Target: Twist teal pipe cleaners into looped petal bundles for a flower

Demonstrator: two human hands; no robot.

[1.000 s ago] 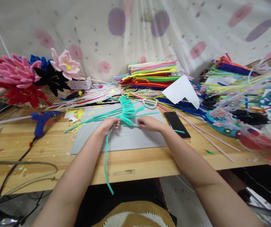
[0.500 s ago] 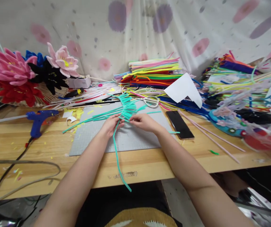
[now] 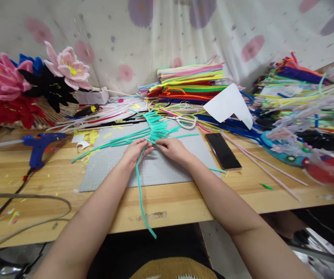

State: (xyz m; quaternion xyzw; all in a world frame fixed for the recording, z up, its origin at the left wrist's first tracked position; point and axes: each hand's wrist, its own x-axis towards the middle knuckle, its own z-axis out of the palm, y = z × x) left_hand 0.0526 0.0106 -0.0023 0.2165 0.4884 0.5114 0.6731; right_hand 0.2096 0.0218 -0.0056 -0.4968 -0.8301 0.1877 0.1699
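My left hand [image 3: 137, 151] is closed on a green pipe cleaner [image 3: 139, 186], whose long end hangs down over the table's front edge. My right hand [image 3: 174, 149] pinches the short end of the same pipe cleaner, close beside the left fingertips. Just beyond both hands, on the grey mat [image 3: 102, 174], lies a fringe-like row of green pipe cleaner pieces [image 3: 156, 124]. Longer green pipe cleaners [image 3: 111, 142] stretch out to the left of it. White-handled scissors [image 3: 186, 121] rest at the mat's far edge. The fingertips partly hide where the pipe cleaner is gripped.
A blue glue gun [image 3: 38, 149] with its cord lies on the left. To the right is a black phone [image 3: 223, 151]. Stacks of coloured pipe cleaners [image 3: 191, 83] and a white paper piece [image 3: 227, 104] stand behind. Fuzzy flowers [image 3: 68, 69] fill the back left.
The camera view has shifted slightly. My right hand has moved a little closer to my left, and both hands stay at the green pipe cleaner.
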